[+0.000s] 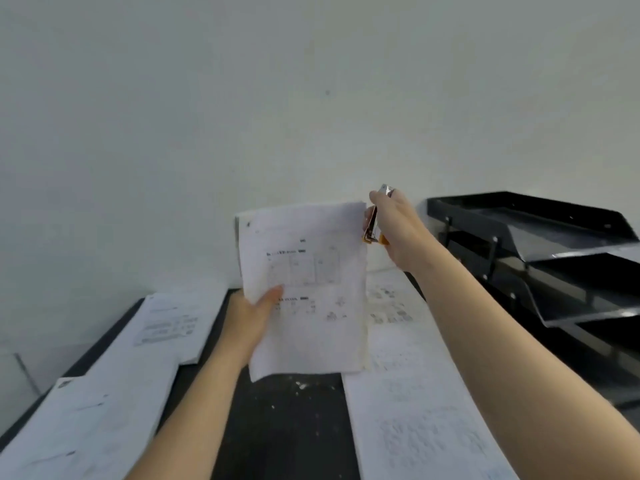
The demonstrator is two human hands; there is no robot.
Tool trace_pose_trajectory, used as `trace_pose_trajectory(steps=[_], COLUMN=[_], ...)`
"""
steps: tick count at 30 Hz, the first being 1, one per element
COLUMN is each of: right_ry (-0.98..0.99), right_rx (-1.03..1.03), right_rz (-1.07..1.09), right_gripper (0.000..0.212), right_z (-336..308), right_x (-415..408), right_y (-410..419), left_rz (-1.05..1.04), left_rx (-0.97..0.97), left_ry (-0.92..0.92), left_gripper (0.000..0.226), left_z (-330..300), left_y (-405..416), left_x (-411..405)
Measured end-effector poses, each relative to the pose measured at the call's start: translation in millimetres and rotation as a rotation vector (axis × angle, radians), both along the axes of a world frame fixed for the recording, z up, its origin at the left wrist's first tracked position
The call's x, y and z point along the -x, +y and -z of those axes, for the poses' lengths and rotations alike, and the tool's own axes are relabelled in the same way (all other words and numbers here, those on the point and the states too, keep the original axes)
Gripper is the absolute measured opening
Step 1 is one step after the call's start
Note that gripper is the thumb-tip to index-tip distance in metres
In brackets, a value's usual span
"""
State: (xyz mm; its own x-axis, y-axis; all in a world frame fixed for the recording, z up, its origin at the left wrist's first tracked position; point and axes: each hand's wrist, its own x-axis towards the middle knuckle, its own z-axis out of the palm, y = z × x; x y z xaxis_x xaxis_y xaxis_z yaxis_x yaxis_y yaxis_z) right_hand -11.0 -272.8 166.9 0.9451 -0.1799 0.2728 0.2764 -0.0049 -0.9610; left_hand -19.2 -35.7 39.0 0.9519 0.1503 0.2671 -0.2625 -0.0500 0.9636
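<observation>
Against a plain pale wall (242, 98) stands a dark table (294, 427), its bare middle flecked with small white specks; printed sheets (104, 393) lie overlapping along its left side, more sheets (408, 393) run along its right, and a black stack of trays (540, 237) sits at the far right. Held up in the air above the table, in front of the wall, is a thin sheaf of papers (311, 271), white and slightly crumpled, printed with faint text, small black bars and a boxed diagram. Its long axis runs nearly upright, the top leaning a little left, with the printed face toward the person. The left hand (252, 317) pinches the sheaf at its lower left edge, thumb on the front. The right hand (398, 230) is curled around a small metal stapler (372, 223) with orange-yellow parts, which touches the sheaf's upper right corner; the stapler stands nearly upright, its shiny end poking up past the fingers
</observation>
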Motion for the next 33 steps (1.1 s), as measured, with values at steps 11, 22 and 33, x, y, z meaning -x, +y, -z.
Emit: trace_pose_trajectory(steps=[11, 22, 33], right_ry=[-0.297, -0.324, -0.421], right_rx=[0.073, 0.323, 0.417], right_rz=[-0.218, -0.193, 0.038], right_gripper=[0.026, 0.03, 0.049], right_z=[-49.4, -32.6, -22.2], right_x=[9.6, -6.8, -2.4], right_y=[127.1, 170.3, 191.3], left_rz=[0.039, 0.081, 0.058], left_rx=[-0.011, 0.015, 0.011], left_ry=[0.003, 0.049, 0.061], left_gripper=[0.023, 0.019, 0.012], left_z=[3.5, 7.2, 9.0], left_y=[31.8, 47.1, 45.6], left_x=[16.1, 13.7, 13.6])
